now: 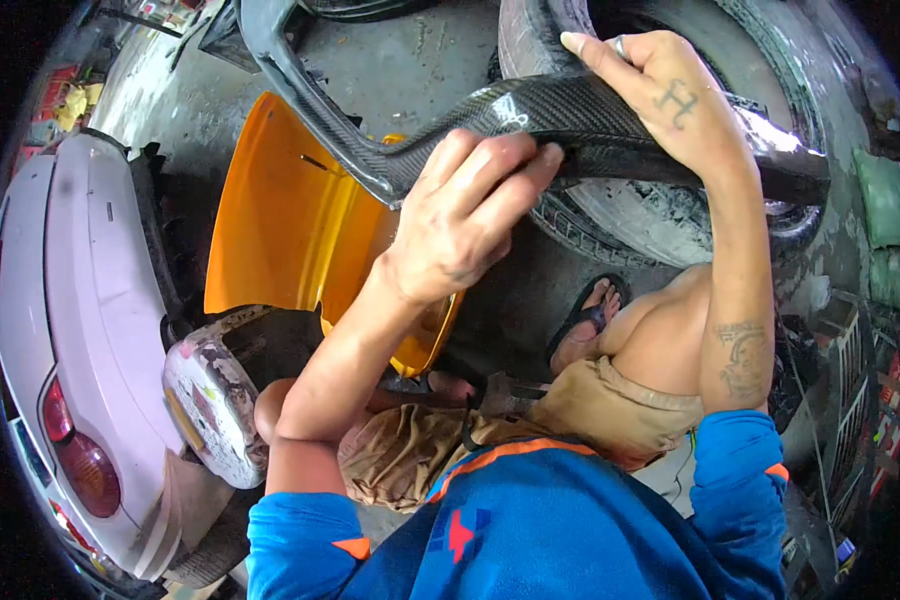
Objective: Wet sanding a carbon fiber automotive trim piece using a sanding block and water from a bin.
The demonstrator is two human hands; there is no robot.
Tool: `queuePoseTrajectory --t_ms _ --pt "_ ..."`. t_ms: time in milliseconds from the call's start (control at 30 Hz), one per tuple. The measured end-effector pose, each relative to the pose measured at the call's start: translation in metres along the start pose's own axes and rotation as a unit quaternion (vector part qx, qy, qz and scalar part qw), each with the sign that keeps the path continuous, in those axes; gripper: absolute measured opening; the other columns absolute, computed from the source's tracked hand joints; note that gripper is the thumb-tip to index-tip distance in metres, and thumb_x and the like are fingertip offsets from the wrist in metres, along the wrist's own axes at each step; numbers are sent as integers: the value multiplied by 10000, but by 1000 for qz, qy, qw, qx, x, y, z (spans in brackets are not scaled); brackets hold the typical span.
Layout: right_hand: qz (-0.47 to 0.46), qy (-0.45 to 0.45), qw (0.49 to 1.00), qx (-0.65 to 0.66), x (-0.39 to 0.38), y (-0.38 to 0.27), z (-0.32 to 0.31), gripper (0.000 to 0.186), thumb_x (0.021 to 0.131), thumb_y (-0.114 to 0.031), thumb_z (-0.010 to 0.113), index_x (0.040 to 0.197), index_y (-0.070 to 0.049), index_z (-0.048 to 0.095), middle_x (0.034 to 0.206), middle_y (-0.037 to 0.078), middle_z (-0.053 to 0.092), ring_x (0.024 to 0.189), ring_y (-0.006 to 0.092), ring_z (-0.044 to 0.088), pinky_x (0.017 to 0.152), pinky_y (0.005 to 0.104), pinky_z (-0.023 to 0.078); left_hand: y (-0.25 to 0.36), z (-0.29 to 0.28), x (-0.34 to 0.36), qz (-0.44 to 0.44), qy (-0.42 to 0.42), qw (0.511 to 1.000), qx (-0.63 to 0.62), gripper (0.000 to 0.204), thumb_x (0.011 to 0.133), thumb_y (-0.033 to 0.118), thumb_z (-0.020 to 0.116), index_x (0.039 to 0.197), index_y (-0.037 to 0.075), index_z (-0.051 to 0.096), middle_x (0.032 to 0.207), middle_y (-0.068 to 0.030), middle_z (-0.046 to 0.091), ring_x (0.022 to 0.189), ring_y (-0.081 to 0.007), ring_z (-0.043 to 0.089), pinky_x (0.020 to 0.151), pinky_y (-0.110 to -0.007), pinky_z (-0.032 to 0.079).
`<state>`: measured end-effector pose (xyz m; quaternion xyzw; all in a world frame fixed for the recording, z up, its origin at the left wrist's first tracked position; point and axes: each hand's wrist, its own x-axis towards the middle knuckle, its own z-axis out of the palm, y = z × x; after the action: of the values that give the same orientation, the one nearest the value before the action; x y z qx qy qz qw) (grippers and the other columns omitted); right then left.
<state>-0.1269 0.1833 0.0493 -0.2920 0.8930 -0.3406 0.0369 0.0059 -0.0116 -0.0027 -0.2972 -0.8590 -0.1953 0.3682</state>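
Note:
A long, curved carbon-fibre car part (595, 108), glossy black with a visible weave, lies across the upper middle and bends away to the upper left. My right hand (678, 98) grips its right portion, with the thumb extended at the far side and the other fingers mostly out of sight. A ring is on one finger. My left hand (462, 205) is closed against the near edge of the part, left of the right hand. Its fingers are curled inward, and whatever may be pinched in them is hidden.
Tyres (610, 225) lie on the floor beneath the part. An orange-yellow body panel (275, 215) leans left of my legs. Beside it is a paint-splattered stool (220, 405). A pale car bumper with a red tail light (90, 300) stands far left; green sheeting (885, 200) is far right.

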Motion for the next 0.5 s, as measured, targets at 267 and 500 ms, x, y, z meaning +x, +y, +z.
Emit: queuePoseTrajectory --t_ms 267,500 --pt "-9 24 1000 -7 -4 2 -4 597 979 -437 619 715 93 539 576 86 269 543 115 306 506 377 341 -3 -17 -16 -51 -34 998 -29 472 676 -2 661 1147 13 680 1075 -128 601 899 -287 586 791 -377 514" --pt "-198 54 978 -26 6 13 2 477 1021 -372 554 890 86 577 664 102 292 591 117 337 548 379 360 11 -1 20 0 -28 999 -45 496 701 100 657 1192 27 663 1105 -127 569 920 -306 570 779 -389 501"
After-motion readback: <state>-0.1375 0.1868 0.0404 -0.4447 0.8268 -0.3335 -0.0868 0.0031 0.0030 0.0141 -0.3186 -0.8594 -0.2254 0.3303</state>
